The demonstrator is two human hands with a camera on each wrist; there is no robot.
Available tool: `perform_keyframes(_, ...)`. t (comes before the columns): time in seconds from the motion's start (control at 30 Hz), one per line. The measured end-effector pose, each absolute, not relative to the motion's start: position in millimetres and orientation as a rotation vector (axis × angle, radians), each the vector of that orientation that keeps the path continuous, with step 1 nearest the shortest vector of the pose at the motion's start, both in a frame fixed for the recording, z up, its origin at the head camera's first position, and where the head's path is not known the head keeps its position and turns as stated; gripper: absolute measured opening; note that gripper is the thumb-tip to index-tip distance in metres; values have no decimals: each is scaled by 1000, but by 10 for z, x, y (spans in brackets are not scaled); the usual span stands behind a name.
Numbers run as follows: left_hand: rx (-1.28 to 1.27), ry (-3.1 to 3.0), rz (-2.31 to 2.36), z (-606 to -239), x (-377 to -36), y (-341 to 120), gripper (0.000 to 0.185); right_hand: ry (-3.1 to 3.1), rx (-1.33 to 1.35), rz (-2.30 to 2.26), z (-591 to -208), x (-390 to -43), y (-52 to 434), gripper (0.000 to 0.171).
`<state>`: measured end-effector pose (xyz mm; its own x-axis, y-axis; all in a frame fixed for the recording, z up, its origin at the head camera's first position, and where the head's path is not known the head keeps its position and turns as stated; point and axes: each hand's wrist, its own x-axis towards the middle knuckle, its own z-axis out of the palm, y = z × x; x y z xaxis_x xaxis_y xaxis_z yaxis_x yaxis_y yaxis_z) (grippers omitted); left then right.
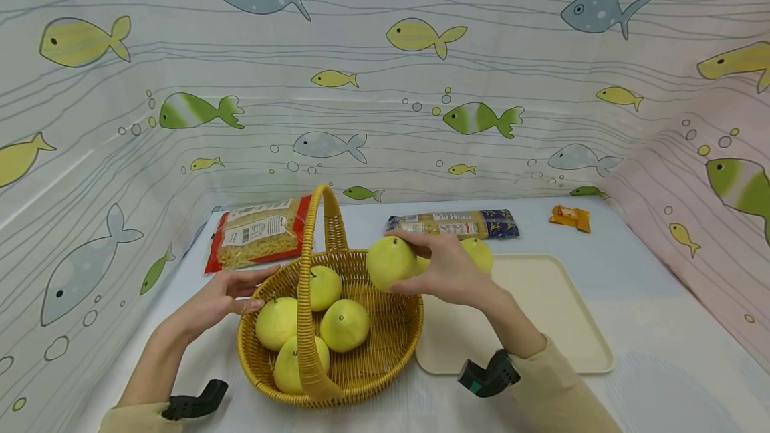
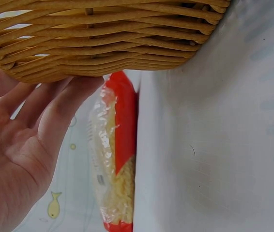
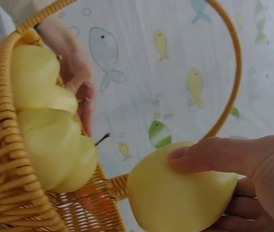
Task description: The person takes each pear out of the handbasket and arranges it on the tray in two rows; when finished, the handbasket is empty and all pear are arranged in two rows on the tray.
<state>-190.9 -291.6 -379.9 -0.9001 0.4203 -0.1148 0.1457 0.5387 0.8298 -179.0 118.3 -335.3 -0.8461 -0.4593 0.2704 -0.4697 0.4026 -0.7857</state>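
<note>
The right hand (image 1: 448, 272) is wrapped round a pale yellow pear (image 1: 391, 262), holding it above the far right rim of the woven yellow wicker basket (image 1: 385, 346), which holds four more pears. The left hand (image 1: 225, 299), fingers straight, steadies the basket's left wall. The step looks like a transfer between basket and cream plastic tray (image 1: 553, 306); the next move needs the pear carried clear of the rim.

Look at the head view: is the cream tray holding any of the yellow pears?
Yes, one pear lies at the far edge of the tray.
</note>
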Motion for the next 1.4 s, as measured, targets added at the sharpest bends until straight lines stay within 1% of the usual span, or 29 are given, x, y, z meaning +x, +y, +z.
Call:
perform_keyframes(0.33, 465, 2480, 1289, -3798, -1913, -2912, 67, -2600, 859, 1454, -3188, -1801, 1451, 73)
perform_keyframes(0.5, 474, 2471, 1296, -3799, -1910, -2918, 67, -2618, 812, 1400, -3130, -1824, 1586, 72)
perform_keyframes(0.83, 473, 2449, 1314, -3790, -1901, -2917, 67, -2632, 670, 1487, -3115, -1922, 1883, 73)
perform_keyframes(1.07, 483, 2460, 1306, -3781, -1899, -2923, 67, -2643, 649, 1438, -3119, -1974, 2017, 75)
perform_keyframes(1.4, 489, 2454, 1314, -3810, -1908, -2929, 66, -2651, 570, 1453, -3033, -1915, 2212, 74)
